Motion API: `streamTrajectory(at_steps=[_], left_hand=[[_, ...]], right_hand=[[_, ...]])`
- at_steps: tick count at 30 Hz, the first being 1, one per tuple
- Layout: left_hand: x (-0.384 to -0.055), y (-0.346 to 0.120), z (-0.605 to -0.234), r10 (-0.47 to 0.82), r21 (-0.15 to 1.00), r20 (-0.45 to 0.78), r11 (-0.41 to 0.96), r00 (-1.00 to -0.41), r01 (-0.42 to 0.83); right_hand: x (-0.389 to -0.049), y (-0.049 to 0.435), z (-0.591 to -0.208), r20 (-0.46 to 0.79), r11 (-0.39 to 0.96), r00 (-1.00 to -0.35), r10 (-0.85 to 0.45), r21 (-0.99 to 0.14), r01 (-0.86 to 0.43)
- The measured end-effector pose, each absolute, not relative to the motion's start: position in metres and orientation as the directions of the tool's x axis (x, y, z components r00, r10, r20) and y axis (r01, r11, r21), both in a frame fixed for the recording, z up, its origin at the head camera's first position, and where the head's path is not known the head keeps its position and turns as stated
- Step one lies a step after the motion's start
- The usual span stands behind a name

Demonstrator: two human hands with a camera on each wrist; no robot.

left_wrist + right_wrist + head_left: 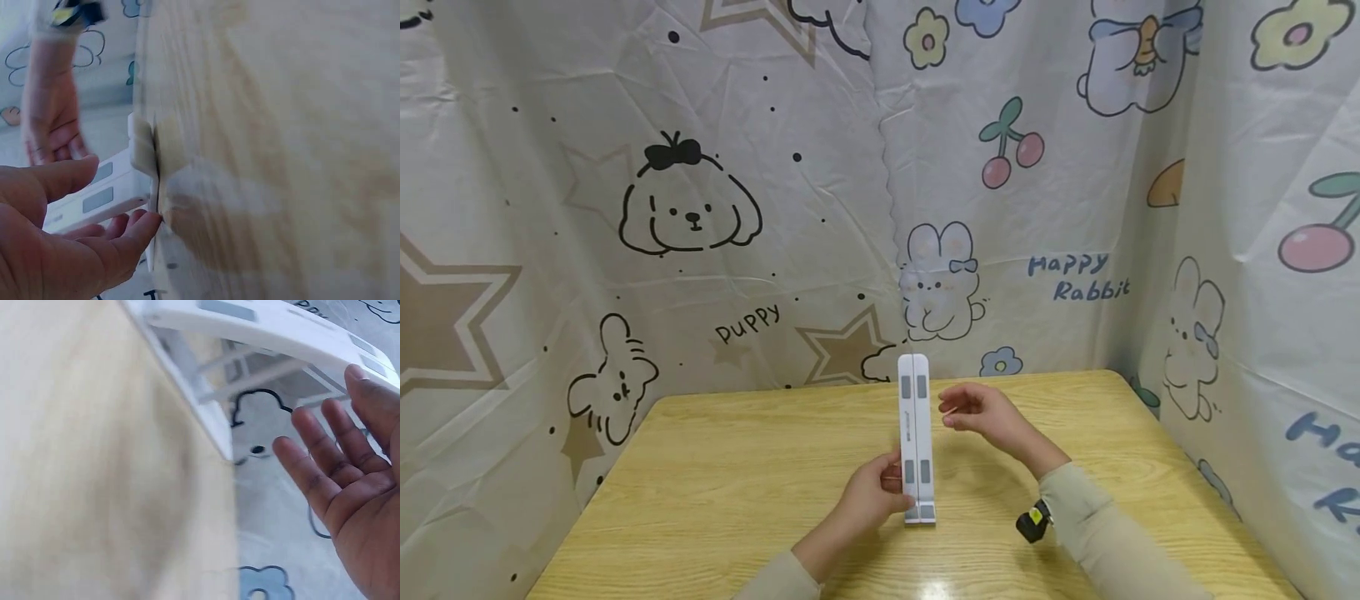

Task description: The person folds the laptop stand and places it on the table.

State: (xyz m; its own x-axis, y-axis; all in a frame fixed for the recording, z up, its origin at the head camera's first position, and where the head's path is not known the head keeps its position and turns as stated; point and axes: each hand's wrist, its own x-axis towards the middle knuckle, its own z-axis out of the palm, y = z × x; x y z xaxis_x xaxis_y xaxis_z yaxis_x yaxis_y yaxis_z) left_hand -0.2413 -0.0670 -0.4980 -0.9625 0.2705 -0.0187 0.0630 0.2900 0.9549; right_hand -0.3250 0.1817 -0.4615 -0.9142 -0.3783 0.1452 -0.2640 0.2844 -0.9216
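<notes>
A white folding laptop stand (907, 433) with grey pads stands on the wooden table, its two long bars side by side. Low on its left side my left hand (867, 497) grips it, the thumb on the front edge and the fingers partly hidden behind. In the left wrist view, the thumb and fingers lie on either side of the stand (128, 187). To the right of its upper part is my right hand (988, 417), apart from it, fingers loosely bent and holding nothing. The right wrist view shows slanted struts beneath the stand (287, 331).
The wooden table (737, 467) reaches back to a printed curtain (820, 208), which also hangs along both sides. A small black device (1033, 522) is strapped at my right wrist.
</notes>
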Motion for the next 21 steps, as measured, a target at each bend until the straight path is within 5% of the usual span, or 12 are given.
streamTrajectory(at_steps=[10,21], left_hand=[[-0.234,-0.066,-0.506,0.327,0.879,0.045,0.436,-0.944,0.193],[-0.231,-0.065,-0.507,0.344,0.788,0.139,0.529,-0.929,0.314]], right_hand=[[-0.361,0.179,-0.395,0.22,0.303,-0.836,-0.503,-0.861,-0.409],[-0.374,0.165,-0.383,0.158,0.346,-0.815,-0.558,-0.848,-0.402]])
